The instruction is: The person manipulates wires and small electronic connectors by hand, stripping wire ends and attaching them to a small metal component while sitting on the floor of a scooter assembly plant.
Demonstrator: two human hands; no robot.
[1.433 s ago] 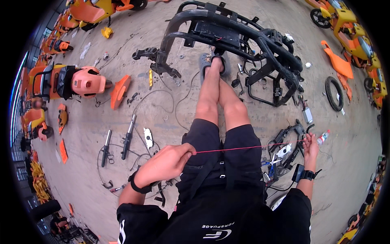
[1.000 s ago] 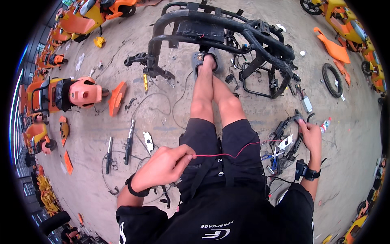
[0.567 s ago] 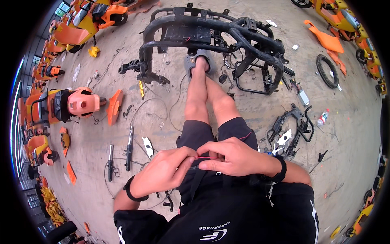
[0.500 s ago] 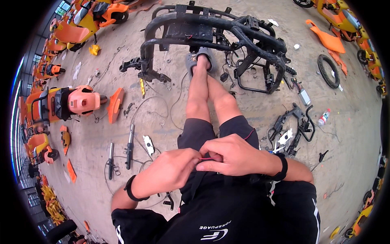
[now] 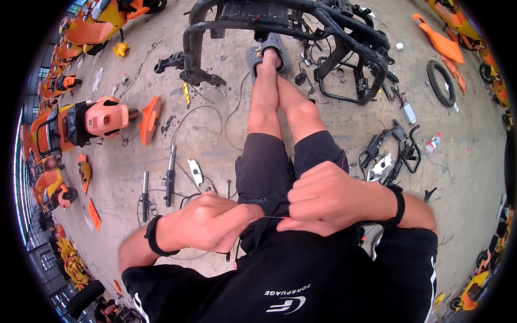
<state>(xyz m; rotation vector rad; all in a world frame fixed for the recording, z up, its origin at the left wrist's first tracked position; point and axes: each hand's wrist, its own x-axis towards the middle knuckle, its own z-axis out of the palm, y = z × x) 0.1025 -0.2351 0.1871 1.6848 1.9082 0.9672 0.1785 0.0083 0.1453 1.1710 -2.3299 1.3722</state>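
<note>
Filling the top centre of the frame, a black frame (image 5: 301, 32) stands on the concrete floor (image 5: 215, 129), the person's feet against it. Mid-frame, the left hand (image 5: 207, 223) and right hand (image 5: 328, 199) are closed, pinching a thin wire (image 5: 273, 217) between them over the lap.
</note>
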